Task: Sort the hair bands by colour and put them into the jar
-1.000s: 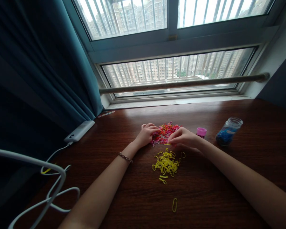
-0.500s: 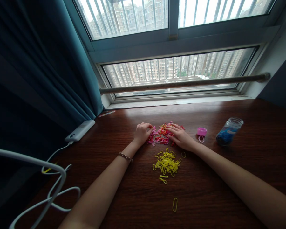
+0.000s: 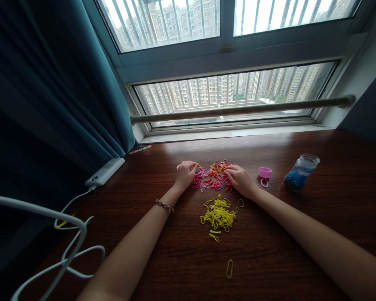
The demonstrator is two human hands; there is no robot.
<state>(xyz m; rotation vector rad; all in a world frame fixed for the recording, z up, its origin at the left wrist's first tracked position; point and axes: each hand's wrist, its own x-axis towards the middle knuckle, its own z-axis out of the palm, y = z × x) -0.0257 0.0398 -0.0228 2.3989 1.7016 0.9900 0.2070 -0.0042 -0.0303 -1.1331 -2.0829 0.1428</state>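
Observation:
A heap of pink, red and orange rubber bands (image 3: pixel 210 180) lies spread on the dark wooden table between my hands. At its left edge my left hand (image 3: pixel 184 174) is closed, thumb and forefinger pinched with a bit of a yellowish band showing at their tips. My right hand (image 3: pixel 240 179) rests against the heap's right side, its fingers drawn together and bent down onto the bands; whatever is under the fingertips is hidden. Nearer to me sits a separate pile of yellow rubber bands (image 3: pixel 219 214). One single yellow band (image 3: pixel 229 269) lies by itself closer still.
On the right stand a pink ring-shaped cap (image 3: pixel 265 172) with a pink loop and a tilted-looking glass jar (image 3: pixel 301 172) with blue and dark contents. At left are a white power bank (image 3: pixel 105 172) and a looping white cable (image 3: pixel 81 234). A window (image 3: pixel 238 94) lies behind.
My right hand has drawn back slightly to the right, and its spread fingers have come together. My left hand stays pinched at nearly the same spot. Both piles look much the same.

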